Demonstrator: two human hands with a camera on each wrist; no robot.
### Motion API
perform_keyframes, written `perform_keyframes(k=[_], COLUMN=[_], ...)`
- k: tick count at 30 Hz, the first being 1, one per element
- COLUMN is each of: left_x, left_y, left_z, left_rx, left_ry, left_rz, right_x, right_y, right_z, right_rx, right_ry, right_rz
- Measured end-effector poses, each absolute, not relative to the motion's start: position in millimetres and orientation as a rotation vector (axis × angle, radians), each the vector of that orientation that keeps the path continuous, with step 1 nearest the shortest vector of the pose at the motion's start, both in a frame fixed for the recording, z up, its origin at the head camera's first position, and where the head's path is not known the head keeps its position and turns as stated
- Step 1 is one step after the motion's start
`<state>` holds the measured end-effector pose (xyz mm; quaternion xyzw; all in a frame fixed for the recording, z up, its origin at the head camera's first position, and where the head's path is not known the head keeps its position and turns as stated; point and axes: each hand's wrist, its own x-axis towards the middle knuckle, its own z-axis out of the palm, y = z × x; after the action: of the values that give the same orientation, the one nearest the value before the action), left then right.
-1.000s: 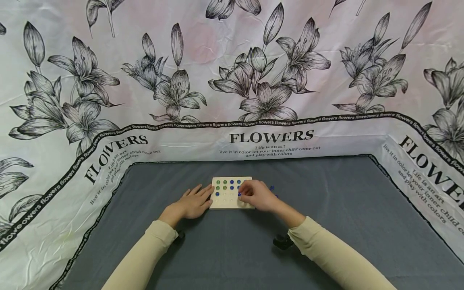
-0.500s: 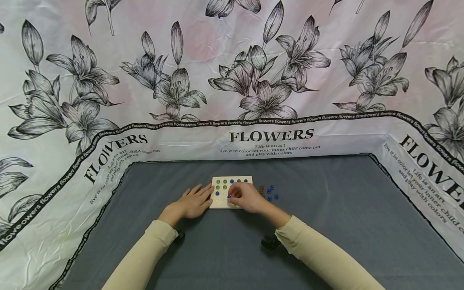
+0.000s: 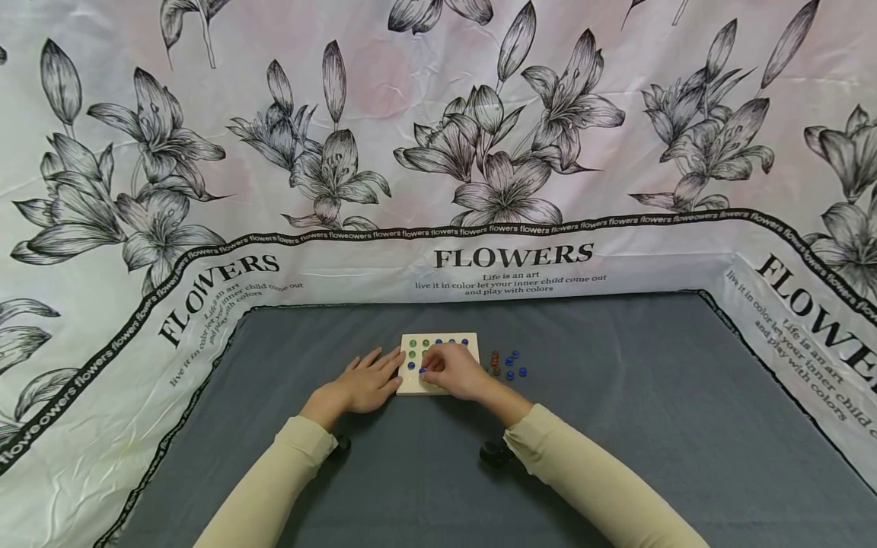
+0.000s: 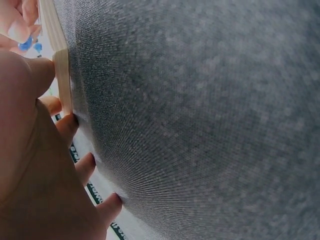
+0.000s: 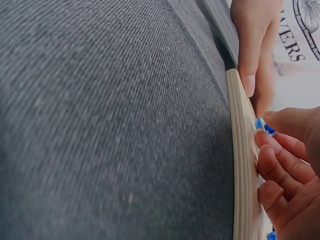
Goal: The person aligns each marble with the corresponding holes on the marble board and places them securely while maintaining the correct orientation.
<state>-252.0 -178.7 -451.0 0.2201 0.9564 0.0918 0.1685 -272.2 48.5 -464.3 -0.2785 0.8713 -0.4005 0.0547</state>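
A pale wooden board (image 3: 432,387) with rows of round hollows lies on the grey cloth. Green marbles (image 3: 412,344) fill the far left hollows, and blue marbles (image 3: 464,342) sit further right in the back row. One blue marble (image 3: 411,366) rests in the third row at the left. My right hand (image 3: 455,371) is over the board, pinching another blue marble (image 3: 422,371) between thumb and fingertips beside that one. My left hand (image 3: 366,384) lies with spread fingers at the board's left edge, thumb and forefinger touching it. The right hand hides part of the board.
Several loose blue marbles (image 3: 510,375) lie on the cloth right of the board. Closer to it is a short line of reddish-brown marbles (image 3: 495,358). A grey cloth (image 3: 617,396) covers the table, with a flower-printed sheet (image 3: 507,262) behind it.
My right hand has moved left across the board with the blue marble, from its right side toward the left columns. The loose marbles at the right came into view. My left hand stays put.
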Motion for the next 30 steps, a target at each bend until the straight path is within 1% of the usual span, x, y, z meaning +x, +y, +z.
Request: perform_keyframes(k=[12,30], left_x=[-253.2,-256.1], left_y=[-175.8,-176.5], left_z=[-451.1,-452.5], left_rx=[0.615,0.616], left_ry=[2.715,2.718], left_rz=[0.255,0.261], right_x=[-275.5,-272.7], right_y=[36.5,30.3], right_z=[-470.8,-470.9], right_rx=[-0.920,-0.846], right_ry=[2.647,2.749], right_rz=[-1.210,-1.069])
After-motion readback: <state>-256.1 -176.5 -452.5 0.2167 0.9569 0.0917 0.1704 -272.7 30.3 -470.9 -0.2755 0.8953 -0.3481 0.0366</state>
